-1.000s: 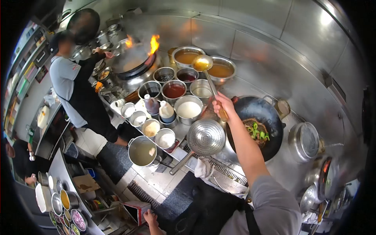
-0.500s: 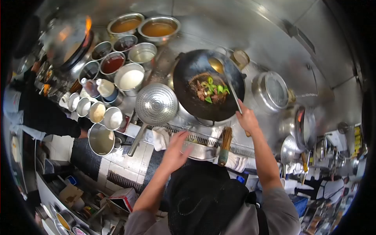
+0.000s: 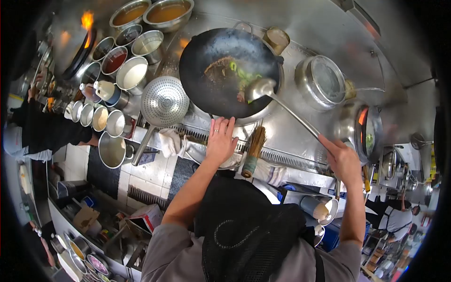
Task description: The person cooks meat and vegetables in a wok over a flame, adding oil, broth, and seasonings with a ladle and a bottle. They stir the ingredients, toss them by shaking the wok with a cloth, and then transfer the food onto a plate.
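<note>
My right hand [image 3: 345,162] is closed around the long handle of a metal ladle [image 3: 261,90]. The ladle's bowl rests in the right side of a large black wok [image 3: 195,82], overlapping the food there. Sliced green peppers [image 3: 242,75] and brown meat pieces [image 3: 240,97] lie bunched beside the bowl, blurred by steam. At the wok's near edge is my left hand [image 3: 221,143], its fingers stretched forward and slightly apart, fingertips right at the rim. A bamboo wok brush [image 3: 254,152] lies just right of that hand.
A perforated strainer [image 3: 164,102] lies left of the wok. Beyond it stand metal pots of sauces [image 3: 131,73] and bowls of broth [image 3: 168,14]. A lidded pot [image 3: 322,82] is on the right. Flames [image 3: 88,21] rise at a far-left burner, near another person [image 3: 49,127].
The ladle has swung down to the wok's right side, and my right hand has moved right and nearer. My left hand has come up to the wok's rim. The food has shifted rightward.
</note>
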Demonstrator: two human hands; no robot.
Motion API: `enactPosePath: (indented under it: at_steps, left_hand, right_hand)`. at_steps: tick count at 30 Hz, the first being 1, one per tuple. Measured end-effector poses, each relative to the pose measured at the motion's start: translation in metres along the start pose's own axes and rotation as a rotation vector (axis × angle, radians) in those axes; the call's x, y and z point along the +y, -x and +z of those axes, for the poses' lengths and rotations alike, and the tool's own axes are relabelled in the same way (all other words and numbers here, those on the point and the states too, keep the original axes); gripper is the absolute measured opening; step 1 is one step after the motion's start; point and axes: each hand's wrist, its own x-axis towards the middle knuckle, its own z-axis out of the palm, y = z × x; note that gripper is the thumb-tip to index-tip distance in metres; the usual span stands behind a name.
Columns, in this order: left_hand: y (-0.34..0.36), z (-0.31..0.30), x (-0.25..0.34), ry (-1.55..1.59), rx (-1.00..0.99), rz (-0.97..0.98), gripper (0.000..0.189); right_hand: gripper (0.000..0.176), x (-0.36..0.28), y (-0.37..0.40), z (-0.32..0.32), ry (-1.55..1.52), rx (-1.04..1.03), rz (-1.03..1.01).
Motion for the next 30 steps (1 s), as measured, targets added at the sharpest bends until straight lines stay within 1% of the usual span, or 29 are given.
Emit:
enactPosePath:
  at_steps: [1, 2, 4, 5, 7, 9, 10, 11, 12, 14, 16, 18, 20, 21, 22, 24, 25, 26, 27, 28, 29, 30]
  left_hand:
    - [-0.002, 0.002, 0.002, 0.019, 0.004, -0.009, 0.071]
    - [-0.006, 0.004, 0.004, 0.037, 0.016, -0.016, 0.070]
    - [-0.008, 0.007, 0.006, 0.055, 0.016, -0.040, 0.068]
    - [-0.007, 0.008, 0.008, 0.078, 0.013, -0.059, 0.066]
    - [-0.004, 0.008, 0.008, 0.082, 0.007, -0.073, 0.065]
    - [-0.010, 0.006, 0.008, 0.069, 0.028, -0.100, 0.064]
    - [-0.007, 0.006, 0.008, 0.062, 0.024, -0.088, 0.064]
    - [-0.006, 0.006, 0.008, 0.054, 0.017, -0.072, 0.064]
    - [-0.005, 0.006, 0.009, 0.042, 0.026, -0.082, 0.064]
    - [-0.007, 0.008, 0.011, 0.044, 0.001, -0.104, 0.066]
    - [-0.008, 0.005, 0.011, 0.047, 0.013, -0.098, 0.065]
    - [-0.001, 0.002, 0.010, 0.054, 0.015, -0.096, 0.064]
    - [0.008, -0.003, 0.007, 0.279, 0.088, -0.101, 0.062]
    - [0.017, -0.008, 0.007, 0.303, 0.113, -0.112, 0.058]
    - [0.031, -0.014, 0.007, 0.302, 0.123, -0.114, 0.058]
    - [0.065, -0.029, 0.004, 0.335, 0.188, -0.175, 0.053]
    - [0.098, -0.042, -0.002, 0.338, 0.205, -0.199, 0.053]
    - [0.126, -0.054, -0.005, 0.334, 0.215, -0.291, 0.049]
    - [0.153, -0.062, -0.009, 0.329, 0.223, -0.384, 0.046]
    - [0.177, -0.066, -0.015, 0.333, 0.225, -0.397, 0.046]
    - [0.199, -0.066, -0.023, 0.334, 0.233, -0.444, 0.044]
    - [0.218, -0.066, -0.031, 0.330, 0.246, -0.492, 0.042]
  right_hand:
    - [0.064, 0.000, 0.005, -0.009, -0.085, -0.050, 0.022]
    - [0.064, 0.001, 0.001, -0.003, -0.086, -0.047, 0.012]
    - [0.061, 0.002, -0.006, 0.027, -0.104, -0.109, 0.049]
    - [0.058, 0.007, -0.021, 0.064, -0.170, -0.088, 0.069]
    - [0.058, 0.015, -0.050, 0.150, -0.573, 0.123, -0.050]
    - [0.057, -0.024, -0.067, 0.171, -0.816, 0.099, 0.175]
    - [0.057, -0.050, -0.075, 0.159, -0.918, 0.068, 0.308]
    - [0.059, -0.066, -0.084, 0.179, -0.956, 0.226, 0.277]
    - [0.059, -0.086, -0.094, 0.181, -0.963, 0.225, 0.260]
    - [0.060, -0.114, -0.123, 0.179, -0.977, 0.135, 0.436]
    - [0.060, -0.112, -0.152, 0.216, -1.194, 0.105, 0.318]
    - [0.060, -0.097, -0.157, 0.218, -1.166, 0.084, 0.267]
    - [0.061, -0.064, -0.147, 0.210, -0.899, 0.168, -0.116]
    - [0.062, -0.044, -0.140, 0.208, -0.730, 0.185, -0.157]
    - [0.064, -0.025, -0.129, 0.205, -0.557, 0.200, -0.197]
    - [0.063, -0.004, -0.100, 0.191, -0.350, 0.144, -0.156]
    - [0.063, 0.006, -0.077, 0.193, -0.253, 0.146, -0.087]
    - [0.062, 0.023, -0.058, 0.197, -0.161, 0.152, -0.008]
    - [0.061, 0.032, -0.049, 0.198, -0.153, 0.172, 0.028]
    - [0.061, 0.030, -0.042, 0.198, -0.146, 0.190, 0.066]
    - [0.061, 0.020, -0.036, 0.196, -0.141, 0.184, 0.055]
    - [0.059, 0.007, -0.034, 0.191, -0.253, 0.306, -0.022]
